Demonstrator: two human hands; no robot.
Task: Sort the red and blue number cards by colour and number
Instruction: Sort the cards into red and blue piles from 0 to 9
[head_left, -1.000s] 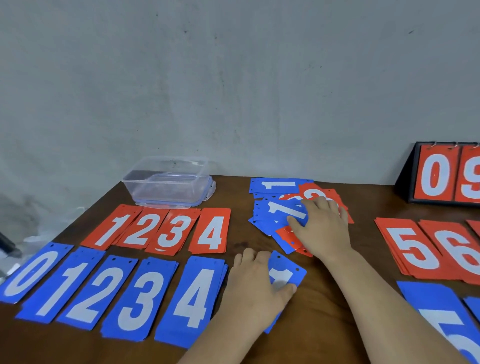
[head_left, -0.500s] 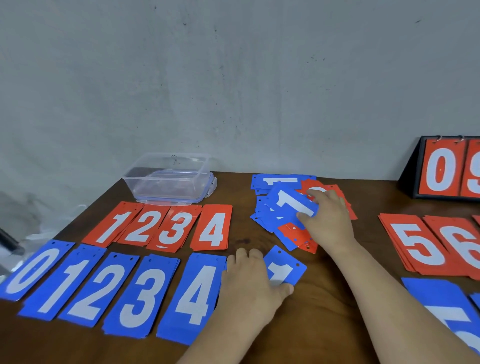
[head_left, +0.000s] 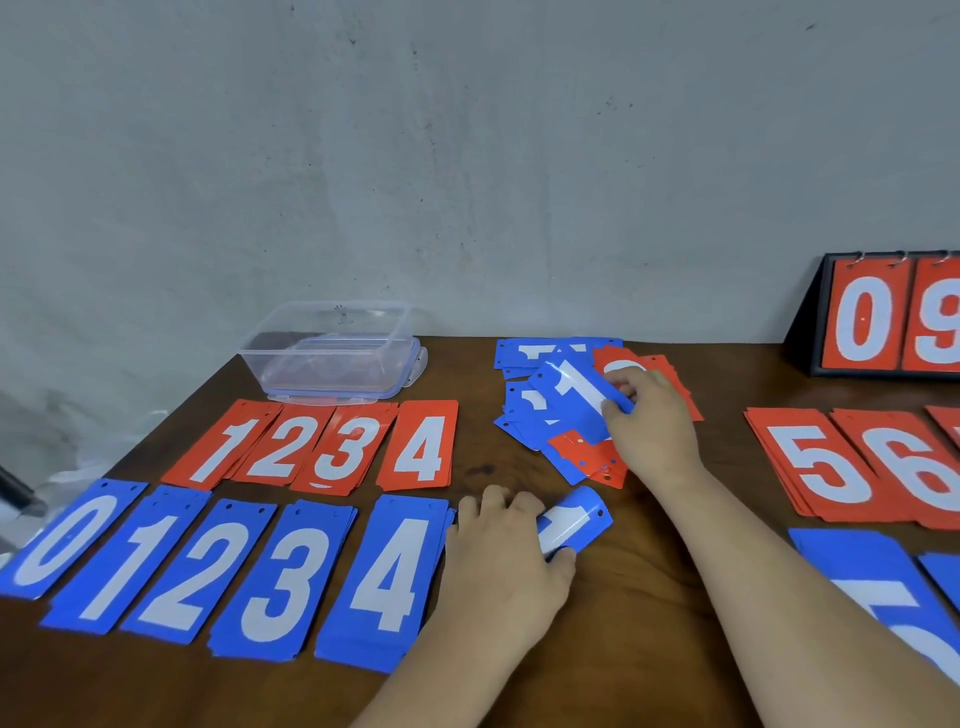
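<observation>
Two pinches: my left hand (head_left: 498, 561) on a bowed blue 1 (head_left: 571, 522), my right hand (head_left: 654, 421) on a tilted blue 1 (head_left: 574, 397) that could drag the pile (head_left: 522, 415) apart.

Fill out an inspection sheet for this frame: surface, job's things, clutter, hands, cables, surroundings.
Surface: dark wooden table, with cards spread across it.
Job's things: red piles 1 to 4 lie behind blue piles 0 to 4. Red piles 5 and 6 are at the right, with a blue pile in front of them, cut off by the frame. The unsorted heap is mid-back.
Clutter: clear plastic box at the back.
Hands: left hand grips the near blue 1 card, which is bent. Right hand pinches the lifted blue 1 card over the heap.
Cables: nothing seen.
Surroundings: grey wall; flip scoreboard showing red 0 and 9; dark object at the left edge, unidentifiable.
</observation>
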